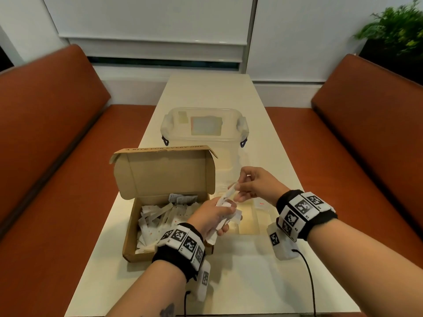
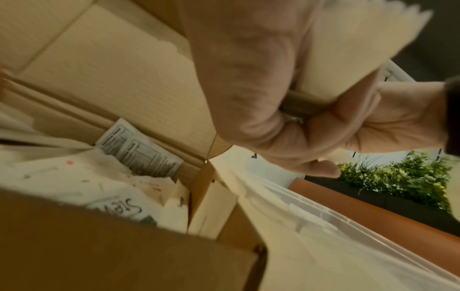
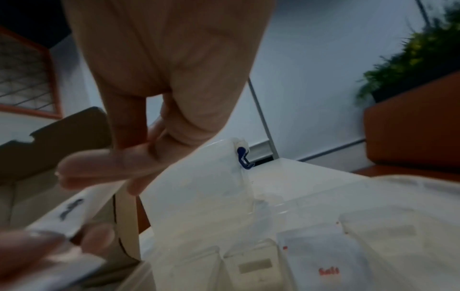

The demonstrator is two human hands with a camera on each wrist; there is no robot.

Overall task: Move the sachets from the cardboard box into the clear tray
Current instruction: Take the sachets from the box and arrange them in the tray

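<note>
The left hand (image 1: 211, 217) is curled round a bundle of sachets (image 1: 225, 219) and holds it just above the right-hand wall of the cardboard box (image 1: 131, 227), at the seam where the box meets the clear tray (image 1: 258, 225). One long sachet (image 1: 229, 193) sticks up and away out of that bundle, its long axis slanting from the left fist toward the upper right — straight at the right hand (image 1: 256, 184), whose thumb and fingertips pinch its far end. So the strip bridges the two hands, and the right one is plainly the nearer to the tray, which lies directly beneath and a little toward the person from it. In the right wrist view a sachet with red lettering (image 3: 328, 271) already lies flat in a tray compartment (the print is too blurred to read with confidence). My judgement is that the coming move turns on drawing the strip lengthwise out of the left fist, along its own axis, then lowering it into the tray — a sideways tug would likely drag its neighbours loose. Many sachets remain heaped in the box, so the task looks far from finished. A lidded clear container (image 1: 204, 126) stands beyond on the counter (image 1: 240, 282).
</note>
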